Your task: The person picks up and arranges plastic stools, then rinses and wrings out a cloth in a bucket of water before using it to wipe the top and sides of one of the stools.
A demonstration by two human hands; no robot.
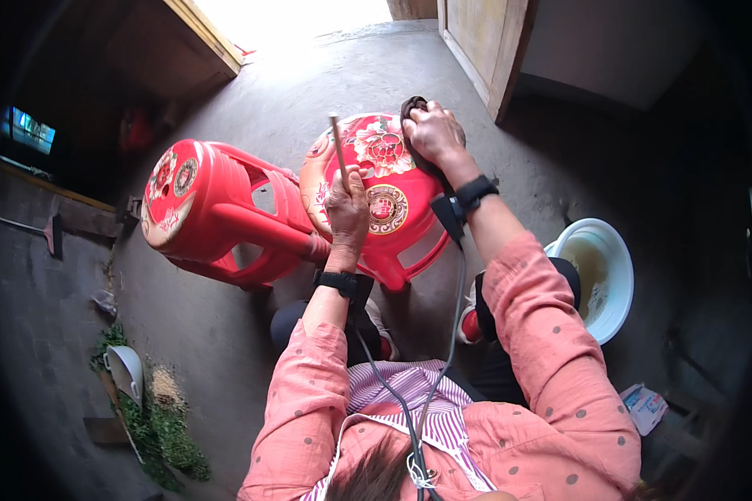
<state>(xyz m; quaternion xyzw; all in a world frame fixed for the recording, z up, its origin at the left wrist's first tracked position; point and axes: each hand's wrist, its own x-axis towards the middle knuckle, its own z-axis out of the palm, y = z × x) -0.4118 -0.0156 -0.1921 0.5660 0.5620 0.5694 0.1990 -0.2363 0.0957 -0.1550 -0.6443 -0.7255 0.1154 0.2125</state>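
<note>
Before me stands a red plastic stool [382, 150] with a printed flower and a round emblem on its seat. My left hand [349, 213] is over the left part of the seat, closed around a thin stick [337, 141] that points up. My right hand [437, 134] grips a dark, bunched cloth [416, 153] and holds it against the far right rim of the seat. Just left, a stack of similar red plastic stools [210, 200] lies on its side, its seat facing left. How many are nested cannot be told.
A pale plastic bucket [625, 275] of murky water stands by my right leg. To the left lie green leafy stalks [175, 432], a white plastic scoop-like vessel [127, 372] and a squeegee-like tool [51, 235]. A wooden door [485, 50] stands ajar beside the bright doorway.
</note>
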